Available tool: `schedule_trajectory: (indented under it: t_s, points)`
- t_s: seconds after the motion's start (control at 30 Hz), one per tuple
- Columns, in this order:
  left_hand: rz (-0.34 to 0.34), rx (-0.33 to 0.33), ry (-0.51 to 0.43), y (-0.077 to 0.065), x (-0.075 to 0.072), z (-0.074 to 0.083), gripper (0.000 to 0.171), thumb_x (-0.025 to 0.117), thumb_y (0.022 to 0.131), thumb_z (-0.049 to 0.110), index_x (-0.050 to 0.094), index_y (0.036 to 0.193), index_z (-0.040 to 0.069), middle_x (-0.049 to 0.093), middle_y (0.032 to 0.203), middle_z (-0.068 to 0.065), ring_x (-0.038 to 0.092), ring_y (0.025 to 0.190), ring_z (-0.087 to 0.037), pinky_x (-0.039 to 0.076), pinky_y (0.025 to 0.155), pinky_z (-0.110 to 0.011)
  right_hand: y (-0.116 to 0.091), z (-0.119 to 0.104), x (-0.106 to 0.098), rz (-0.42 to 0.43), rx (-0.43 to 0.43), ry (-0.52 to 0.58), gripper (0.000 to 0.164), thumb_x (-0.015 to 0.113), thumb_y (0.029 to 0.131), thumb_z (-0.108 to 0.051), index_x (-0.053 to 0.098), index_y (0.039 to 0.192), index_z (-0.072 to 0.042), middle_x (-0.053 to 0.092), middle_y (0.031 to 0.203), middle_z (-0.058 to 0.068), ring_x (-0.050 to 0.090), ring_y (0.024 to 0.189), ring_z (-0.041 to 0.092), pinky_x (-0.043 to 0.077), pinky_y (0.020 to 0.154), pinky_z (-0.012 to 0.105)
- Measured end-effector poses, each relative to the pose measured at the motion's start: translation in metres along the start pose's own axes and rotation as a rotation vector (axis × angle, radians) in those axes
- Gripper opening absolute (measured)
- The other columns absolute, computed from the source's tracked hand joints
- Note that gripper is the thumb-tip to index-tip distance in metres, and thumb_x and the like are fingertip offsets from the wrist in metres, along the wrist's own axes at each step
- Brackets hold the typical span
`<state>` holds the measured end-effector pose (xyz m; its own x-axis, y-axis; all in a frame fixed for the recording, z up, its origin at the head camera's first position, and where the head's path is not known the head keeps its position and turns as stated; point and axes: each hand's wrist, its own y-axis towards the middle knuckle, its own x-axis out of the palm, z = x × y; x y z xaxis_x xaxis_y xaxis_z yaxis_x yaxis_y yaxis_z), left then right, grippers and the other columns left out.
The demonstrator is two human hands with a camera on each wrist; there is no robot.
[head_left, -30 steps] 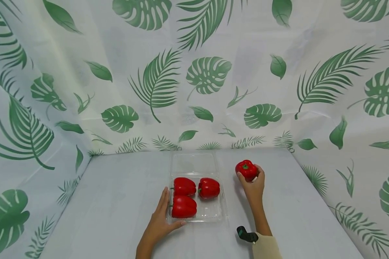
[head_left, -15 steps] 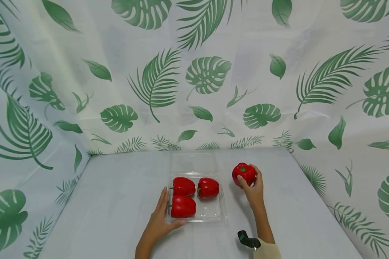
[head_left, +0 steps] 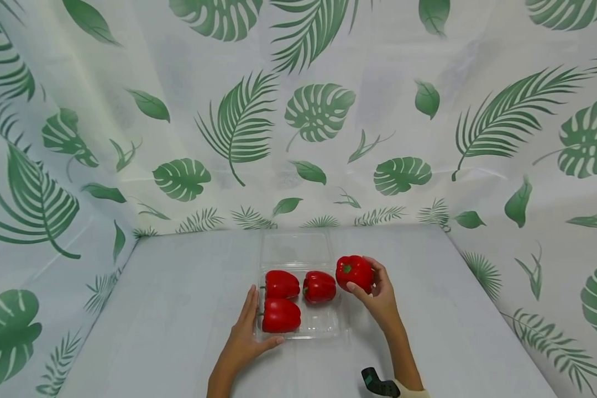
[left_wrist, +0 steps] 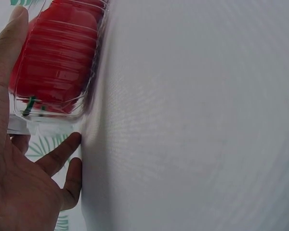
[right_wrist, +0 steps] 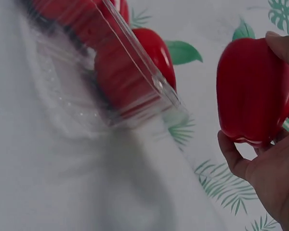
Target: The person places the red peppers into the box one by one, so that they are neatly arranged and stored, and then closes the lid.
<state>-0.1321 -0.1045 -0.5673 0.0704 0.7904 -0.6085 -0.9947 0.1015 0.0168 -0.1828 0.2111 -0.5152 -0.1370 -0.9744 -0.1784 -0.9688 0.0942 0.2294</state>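
Note:
A red bell pepper [head_left: 354, 273] is held off the table in my right hand [head_left: 382, 298], thumb on one side and fingers on the other. It hangs just beyond the right edge of a clear plastic clamshell box [head_left: 323, 320]. Inside the box lie three more red peppers: one at back left [head_left: 281, 284], one at front left [head_left: 281, 315] and one at back right [head_left: 319, 287]. My left hand [head_left: 245, 337] rests against the box's left front corner, its fingers straight along the side and the thumb by the front edge. In the left wrist view a pepper [left_wrist: 58, 53] shows through the ribbed wall.
The box's transparent lid [head_left: 296, 247] lies folded back behind it on the white table [head_left: 179, 309]. A leaf-patterned cloth [head_left: 298, 121] encloses the table at the back and both sides. A black device [head_left: 378, 383] sits at my right wrist.
My right hand has carried its pepper leftward and slightly toward me, up to the box's right edge. The pepper's stem end has turned left. My left hand and the box stay put.

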Motion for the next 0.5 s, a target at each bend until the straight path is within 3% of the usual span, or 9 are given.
schedule_trajectory:
  t_s: [0.13,0.23,0.43,0.5]
  points:
    - [0.000,0.012,-0.001,-0.001,0.000,0.000,0.120,0.079,0.068,0.058,0.007,0.159,0.026,0.009,0.166,0.003,0.023,0.149,-0.033,0.040,0.104,-0.062,-0.006,-0.001,0.005,-0.087,-0.085,-0.081,0.078,0.081,0.078,-0.011,0.041,0.144,-0.015,0.051,0.139,0.009,0.050,0.116,0.001,0.051,0.090,0.015]
    - [0.000,0.010,0.004,-0.001,0.000,0.000,0.120,0.079,0.068,0.059,0.007,0.159,0.028,0.008,0.166,0.005,0.023,0.150,-0.033,0.037,0.103,-0.067,-0.010,-0.002,0.010,-0.131,-0.122,-0.106,0.078,0.082,0.077,-0.013,0.043,0.144,-0.018,0.052,0.140,0.008,0.050,0.116,0.000,0.051,0.091,0.017]
    - [0.006,0.013,-0.006,0.000,0.000,-0.001,0.120,0.080,0.067,0.058,0.009,0.158,0.028,0.008,0.166,0.008,0.022,0.150,-0.030,0.036,0.103,-0.069,-0.019,-0.002,0.020,-0.193,-0.200,-0.227,0.073,0.082,0.077,-0.020,0.048,0.142,-0.021,0.056,0.138,0.003,0.049,0.122,0.000,0.053,0.097,0.049]
    - [0.008,0.023,-0.010,0.000,0.000,-0.003,0.120,0.080,0.068,0.057,0.009,0.159,0.027,0.009,0.166,0.006,0.023,0.150,-0.032,0.039,0.103,-0.066,-0.022,-0.001,0.022,-0.202,-0.228,-0.263,0.071,0.081,0.077,-0.021,0.049,0.141,-0.022,0.057,0.136,0.002,0.051,0.122,0.005,0.053,0.096,0.051]
